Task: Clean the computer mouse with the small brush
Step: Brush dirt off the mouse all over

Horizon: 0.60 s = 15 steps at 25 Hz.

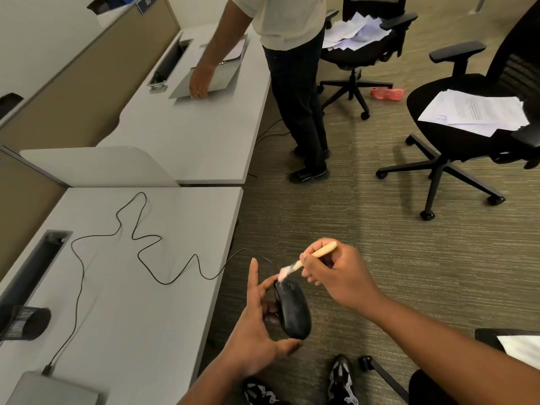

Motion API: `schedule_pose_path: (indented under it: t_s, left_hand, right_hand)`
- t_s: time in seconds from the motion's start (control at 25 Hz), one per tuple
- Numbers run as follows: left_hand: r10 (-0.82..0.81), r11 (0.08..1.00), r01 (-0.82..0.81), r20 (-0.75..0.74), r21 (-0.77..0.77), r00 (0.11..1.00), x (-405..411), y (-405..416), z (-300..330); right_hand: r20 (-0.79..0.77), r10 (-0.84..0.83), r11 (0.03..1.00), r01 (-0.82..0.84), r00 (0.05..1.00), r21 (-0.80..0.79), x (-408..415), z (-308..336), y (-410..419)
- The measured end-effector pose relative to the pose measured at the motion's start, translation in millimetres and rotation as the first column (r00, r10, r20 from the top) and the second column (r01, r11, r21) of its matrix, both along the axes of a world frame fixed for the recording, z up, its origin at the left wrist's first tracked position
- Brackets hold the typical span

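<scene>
Nearest my camera: two patterned shoes point(342, 381) on the carpet, seen between my forearms.

Surroundings, largest first:
- Grey tabletop point(152, 311), left; I log a thin black cable point(137, 229) snaking across it to the held mouse, a mesh pen cup point(27, 323) at the left edge, a closed laptop point(52, 390) at the bottom corner.
- Second tabletop point(204, 135) beyond a low divider; another person point(295, 83) stands beside it, one hand on a flat grey sheet.
- Two black office chairs point(455, 118), right, each with loose white papers point(476, 112) on the seat; printed text too small to read.
- Red item point(387, 92) on the floor, unidentifiable.
- Blue partition plate point(147, 2), upper left; digits appear to read 303, blurred.

Task items:
- Black computer mouse point(292, 312), held over the carpet just off the tabletop edge; my left hand point(257, 328) grips its sides, index finger extended upward.
- Small brush point(306, 261), wooden handle pinched in my right hand point(339, 276), pale bristles touching the mouse's front end.
</scene>
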<state>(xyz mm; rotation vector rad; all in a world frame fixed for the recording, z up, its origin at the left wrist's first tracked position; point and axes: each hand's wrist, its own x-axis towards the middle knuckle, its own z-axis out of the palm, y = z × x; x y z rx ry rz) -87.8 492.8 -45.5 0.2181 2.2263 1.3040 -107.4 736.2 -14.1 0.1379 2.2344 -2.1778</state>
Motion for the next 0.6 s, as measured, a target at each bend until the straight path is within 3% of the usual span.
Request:
schedule_pose_path:
  t_s: [0.24,0.6]
  left_hand:
    - [-0.037,0.999,0.037,-0.004,-0.029,0.999,1,2,1]
    - [-0.080,0.996,0.080,-0.002,-0.038,0.997,7,4,7]
  right_hand:
    - [0.063,0.160,0.985,-0.163,0.985,0.050,1,-2,-7]
    - [-0.014,0.089,0.990,-0.087,0.996,0.107,1,-9,-12]
